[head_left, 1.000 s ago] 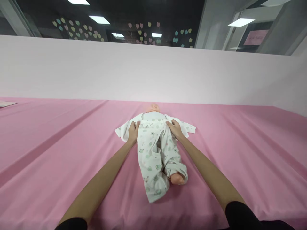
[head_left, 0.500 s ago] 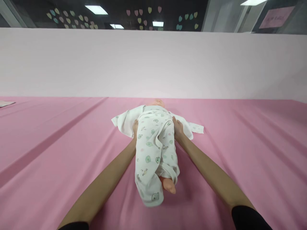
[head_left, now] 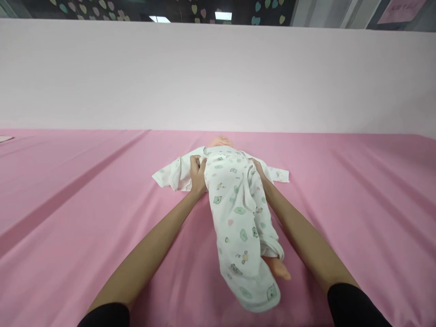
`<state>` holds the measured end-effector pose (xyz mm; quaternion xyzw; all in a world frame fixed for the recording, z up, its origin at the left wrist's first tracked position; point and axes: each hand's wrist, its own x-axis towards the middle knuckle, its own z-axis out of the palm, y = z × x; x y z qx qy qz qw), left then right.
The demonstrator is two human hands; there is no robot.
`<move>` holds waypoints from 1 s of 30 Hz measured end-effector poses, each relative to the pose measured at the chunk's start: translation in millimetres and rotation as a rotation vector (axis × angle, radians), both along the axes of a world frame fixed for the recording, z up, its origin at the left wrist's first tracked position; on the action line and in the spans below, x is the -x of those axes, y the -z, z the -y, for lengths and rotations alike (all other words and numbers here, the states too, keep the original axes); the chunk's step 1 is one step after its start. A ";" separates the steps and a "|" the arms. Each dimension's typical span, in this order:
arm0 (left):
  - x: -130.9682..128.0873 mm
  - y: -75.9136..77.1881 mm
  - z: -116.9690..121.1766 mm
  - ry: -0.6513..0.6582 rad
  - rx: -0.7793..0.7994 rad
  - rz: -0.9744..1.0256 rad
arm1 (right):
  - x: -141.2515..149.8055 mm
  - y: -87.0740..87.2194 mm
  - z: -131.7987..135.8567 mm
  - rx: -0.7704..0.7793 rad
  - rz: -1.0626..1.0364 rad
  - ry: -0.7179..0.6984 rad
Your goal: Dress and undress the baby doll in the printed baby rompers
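A baby doll (head_left: 221, 140) lies on its back on a pink sheet, its head toward the far wall. It wears white baby clothes (head_left: 235, 204) printed with green and grey animal shapes. The sleeves spread out to both sides. One bare foot (head_left: 277, 268) sticks out of a trouser leg; the other leg's end is covered by cloth. My left hand (head_left: 198, 175) is closed on the clothes at the doll's left-hand side in view, thumb on top. My right hand (head_left: 259, 170) grips the clothes on the opposite side at waist height, its fingers partly hidden.
The pink sheet (head_left: 85, 204) covers the wide surface and has long creases. A white wall or panel (head_left: 218, 77) rises behind it. Dark glass with heart stickers (head_left: 258, 6) is above. A flat pale item (head_left: 5, 139) lies at the far left edge.
The doll's legs have swung to the right and its lower body is turned. My left hand has moved up and inward, my right hand slightly up and right. The view has tilted down.
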<state>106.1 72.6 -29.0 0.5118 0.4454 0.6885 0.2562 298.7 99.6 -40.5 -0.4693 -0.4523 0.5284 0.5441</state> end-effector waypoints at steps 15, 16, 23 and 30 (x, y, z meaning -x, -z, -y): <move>35.0 -15.4 -5.3 -0.001 -0.037 -0.983 | -42.3 -39.8 -2.4 -0.282 0.946 -0.186; 39.3 -15.4 -8.4 -0.043 -0.101 -1.063 | -43.9 -38.2 -4.7 -0.348 1.009 -0.142; 49.5 5.1 -24.1 -0.039 -0.013 -1.001 | -41.9 -7.2 -13.5 -0.324 1.032 -0.145; 33.6 6.8 -34.9 -0.242 0.248 -0.933 | -11.3 3.2 -23.7 -0.192 1.347 0.226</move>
